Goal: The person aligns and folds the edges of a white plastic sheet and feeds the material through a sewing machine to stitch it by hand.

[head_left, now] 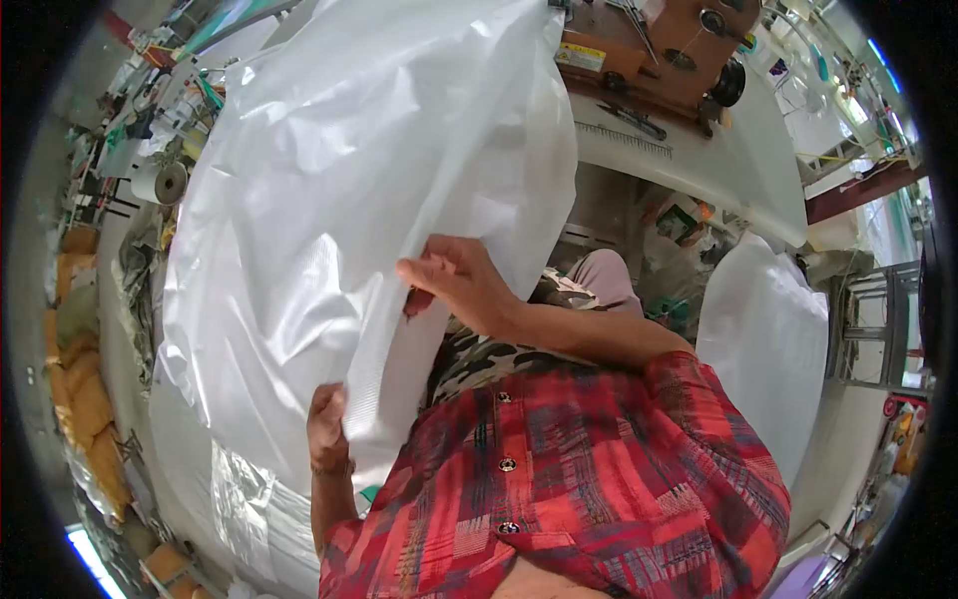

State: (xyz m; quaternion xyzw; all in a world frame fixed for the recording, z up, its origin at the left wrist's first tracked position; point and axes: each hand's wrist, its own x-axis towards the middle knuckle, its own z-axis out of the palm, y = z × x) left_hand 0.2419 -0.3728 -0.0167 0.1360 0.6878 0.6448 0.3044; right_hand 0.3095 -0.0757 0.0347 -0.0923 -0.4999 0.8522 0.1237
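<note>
So the big shiny white sheet [299, 200] fills most of the middle and runs up to 12 o'clock, folded over along its near edge. Right hand [454, 283] is near the centre, mostly closed, thumb and fingers pinching that fold. Left hand [327, 427] is lower, toward 8 o'clock, half curled on the fold's end, though some fingers are hidden, so can't tell how tight. Up at 1 o'clock there's a brown machine [659, 50] on the pale counter [743, 165], and its yellow label [581, 57] reads "CAUTION"; smaller print's unreadable.
</note>
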